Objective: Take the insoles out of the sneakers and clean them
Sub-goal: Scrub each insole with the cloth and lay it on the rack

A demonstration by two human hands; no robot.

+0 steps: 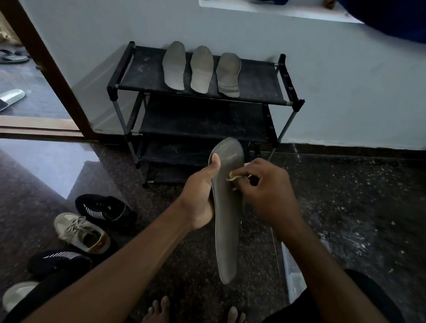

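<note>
Standing against the far wall: a black shoe rack (pixel 253 90) with several fabric shelves. 3 grey insoles (pixel 201 68) lie side by side on its top shelf, lengthwise far to near, close together but apart. Left of the rack is a brown door frame (pixel 44 53), and beyond it a white slide sandal (pixel 4 100) on the floor.

Near left floor: a black sneaker (pixel 103 210), a beige sneaker (pixel 81 232) just nearer, then a second black sneaker (pixel 61 261). A pale shoe (pixel 18 295) is partly hidden behind the person's dark clothing. 2 bare feet (pixel 159 315) at the near edge. A white tray (pixel 292 274) sits on the floor at right, mostly covered by the right forearm; contents unreadable.

A 4th insole (pixel 227 218) is held in mid-air in front of the rack's lower shelves, broader end far, narrow end near. It blocks part of the lowest shelf.

Left hand (pixel 200 193) grips it from the left: thumb laid on the upper face along the left edge, fingers wrapped underneath, out of sight. Right hand (pixel 266 188) comes in from the right with fingers curled, pinching a small tan wad (pixel 232 177). Cloth or sponge, cannot tell. The wad touches the insole's upper face just right of the left thumb. Both forearms are bare, reaching forward from the near edge.
</note>
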